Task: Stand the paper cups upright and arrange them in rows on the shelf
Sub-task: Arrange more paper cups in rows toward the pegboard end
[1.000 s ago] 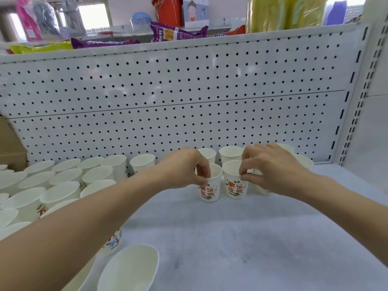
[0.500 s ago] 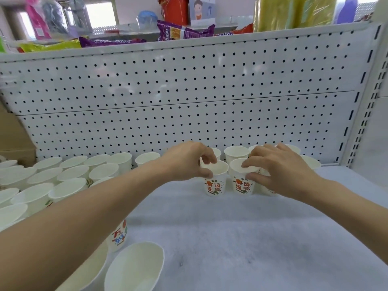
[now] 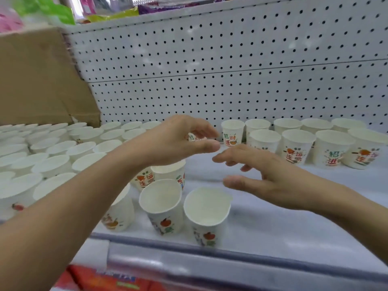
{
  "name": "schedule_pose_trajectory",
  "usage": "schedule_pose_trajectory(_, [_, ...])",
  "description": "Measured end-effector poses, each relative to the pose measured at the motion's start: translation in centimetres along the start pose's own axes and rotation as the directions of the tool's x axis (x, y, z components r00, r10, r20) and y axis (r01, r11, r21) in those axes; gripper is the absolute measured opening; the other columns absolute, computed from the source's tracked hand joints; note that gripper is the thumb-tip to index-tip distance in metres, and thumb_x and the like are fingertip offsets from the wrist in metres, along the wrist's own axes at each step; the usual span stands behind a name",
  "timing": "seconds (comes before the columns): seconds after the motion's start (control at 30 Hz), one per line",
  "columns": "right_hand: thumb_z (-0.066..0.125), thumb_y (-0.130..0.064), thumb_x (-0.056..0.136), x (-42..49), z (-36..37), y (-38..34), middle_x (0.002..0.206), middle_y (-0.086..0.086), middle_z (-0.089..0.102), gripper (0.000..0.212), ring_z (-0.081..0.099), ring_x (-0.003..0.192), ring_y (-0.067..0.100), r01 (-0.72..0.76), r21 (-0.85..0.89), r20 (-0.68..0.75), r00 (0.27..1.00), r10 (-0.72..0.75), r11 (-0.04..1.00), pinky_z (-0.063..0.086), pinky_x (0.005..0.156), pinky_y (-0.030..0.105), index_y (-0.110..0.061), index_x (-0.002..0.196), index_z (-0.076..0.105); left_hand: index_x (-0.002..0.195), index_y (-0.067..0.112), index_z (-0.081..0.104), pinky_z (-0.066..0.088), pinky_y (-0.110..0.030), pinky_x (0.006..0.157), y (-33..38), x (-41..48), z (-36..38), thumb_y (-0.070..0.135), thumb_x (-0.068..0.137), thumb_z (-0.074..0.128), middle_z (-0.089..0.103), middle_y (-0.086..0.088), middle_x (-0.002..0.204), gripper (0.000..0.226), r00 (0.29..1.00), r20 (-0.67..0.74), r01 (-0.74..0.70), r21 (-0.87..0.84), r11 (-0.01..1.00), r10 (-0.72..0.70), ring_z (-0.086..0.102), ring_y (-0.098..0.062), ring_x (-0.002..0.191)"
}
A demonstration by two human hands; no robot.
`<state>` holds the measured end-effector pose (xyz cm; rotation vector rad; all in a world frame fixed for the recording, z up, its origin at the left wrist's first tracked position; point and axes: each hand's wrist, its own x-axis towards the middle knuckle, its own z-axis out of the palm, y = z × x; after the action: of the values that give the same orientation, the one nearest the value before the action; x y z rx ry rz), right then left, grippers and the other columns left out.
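White paper cups with red and green print stand upright in two rows [image 3: 298, 143] at the back right of the white shelf [image 3: 273, 223]. A large crowd of upright cups [image 3: 52, 156] fills the left side. Two cups, one [image 3: 160, 204] and another [image 3: 206, 211], stand near the front edge below my hands, and two more [image 3: 168, 171] sit just behind them. My left hand [image 3: 178, 137] hovers above these cups, fingers loosely curved, holding nothing. To its right my right hand [image 3: 262, 171] also hangs in the air with fingers spread and holds nothing.
A white pegboard wall [image 3: 231, 70] backs the shelf. A brown cardboard box [image 3: 37, 80] stands at the back left. Snack bags [image 3: 113, 15] lie on the shelf above. The shelf's grey front rail [image 3: 231, 263] runs below the cups, with red packages [image 3: 94, 280] underneath.
Both hands have let go of the two cups in the right rows and drawn back toward the left front. The view has swung left and down.
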<state>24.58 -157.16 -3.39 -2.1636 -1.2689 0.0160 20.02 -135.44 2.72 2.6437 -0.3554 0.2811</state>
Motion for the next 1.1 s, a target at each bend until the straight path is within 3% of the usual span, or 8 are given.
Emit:
schedule_pose_trajectory(0.17, [0.052,-0.072,0.072,-1.3,2.0,-2.8,0.128,-0.032,0.049,0.063,0.048,0.118,-0.008,0.003,0.211,-0.013,1.000,0.000,0.977,0.045,0.095,0.025,-0.048,0.130,0.046,0.115,0.038,0.064,0.040,-0.011,0.080,-0.4,-6.4,0.1,0.063,0.088,0.045,0.063,0.027,0.110,0.042,0.989,-0.147,-0.003,-0.058,0.998,-0.006,0.054,0.013,0.101])
schedule_pose_trajectory(0.27, [0.064,-0.071,0.064,-2.2,3.7,-3.9,0.132,-0.033,0.044,0.078,0.045,0.120,-0.011,-0.002,0.137,-0.027,1.000,0.005,0.991,0.043,0.094,0.020,-0.050,0.134,0.039,0.123,0.046,0.054,0.037,-0.012,0.086,-1.2,-9.4,0.9,0.080,0.072,0.045,0.052,0.032,0.122,0.062,0.990,-0.137,0.039,0.030,0.999,-0.034,0.042,0.022,0.108])
schedule_pose_trajectory(0.37, [0.070,-0.064,0.066,-2.5,5.0,-4.5,0.130,-0.034,0.043,0.076,0.042,0.116,-0.016,-0.015,0.091,-0.104,0.994,0.025,0.996,0.041,0.087,0.012,-0.048,0.134,0.039,0.131,0.046,0.045,0.037,-0.021,0.097,-1.7,-10.7,1.3,0.083,0.058,0.051,0.045,0.029,0.130,0.082,0.997,-0.061,0.049,0.215,0.975,-0.036,0.040,0.011,0.117])
schedule_pose_trajectory(0.57, [0.069,-0.055,0.075,-3.5,5.1,-4.4,0.129,-0.031,0.045,0.065,0.044,0.109,-0.013,-0.027,0.005,-0.187,0.982,0.027,1.000,0.033,0.080,0.009,-0.044,0.133,0.042,0.122,0.044,0.051,0.043,-0.029,0.087,-1.1,-10.7,2.4,0.077,0.059,0.053,0.047,0.025,0.113,0.071,0.996,-0.057,0.089,0.385,0.919,-0.073,0.049,-0.003,0.107])
schedule_pose_trajectory(0.63, [0.070,-0.049,0.076,-4.7,3.9,-3.6,0.127,-0.030,0.046,0.063,0.045,0.109,-0.013,-0.064,0.020,-0.216,0.974,0.067,0.998,0.034,0.080,0.007,-0.043,0.132,0.043,0.119,0.044,0.053,0.040,-0.023,0.083,-0.1,-10.1,3.3,0.080,0.055,0.046,0.049,0.024,0.110,0.073,0.995,-0.087,0.080,0.357,0.931,-0.053,0.048,0.000,0.104])
schedule_pose_trajectory(0.77, [0.073,-0.039,0.074,-8.9,-0.9,-0.7,0.121,-0.029,0.051,0.061,0.048,0.104,-0.015,-0.210,0.085,-0.266,0.937,0.225,0.974,0.041,0.080,0.006,-0.046,0.128,0.045,0.120,0.042,0.055,0.040,-0.023,0.086,4.6,-7.0,5.9,0.070,0.062,0.069,0.052,0.022,0.111,0.066,0.995,-0.098,0.021,0.192,0.981,-0.002,0.048,0.001,0.103])
schedule_pose_trajectory(0.93, [0.076,-0.035,0.070,-14.5,-8.2,5.0,0.119,-0.017,0.056,0.066,0.058,0.102,-0.001,-0.404,0.048,-0.307,0.864,0.398,0.914,0.047,0.080,0.020,-0.043,0.128,0.045,0.117,0.034,0.060,0.039,-0.023,0.085,11.2,0.9,11.1,0.058,0.065,0.078,0.052,0.015,0.110,0.061,0.992,-0.121,-0.044,-0.079,0.996,0.034,0.049,-0.004,0.101])
schedule_pose_trajectory(1.1, [0.077,-0.045,0.065,-17.2,-12.5,10.9,0.116,-0.017,0.059,0.064,0.063,0.099,0.005,-0.488,0.017,-0.337,0.819,0.464,0.873,0.052,0.091,0.038,-0.044,0.123,0.049,0.118,0.025,0.063,0.041,-0.028,0.092,15.4,7.8,16.9,0.057,0.066,0.080,0.054,0.007,0.122,0.063,0.985,-0.168,-0.054,-0.144,0.988,0.029,0.050,-0.011,0.113])
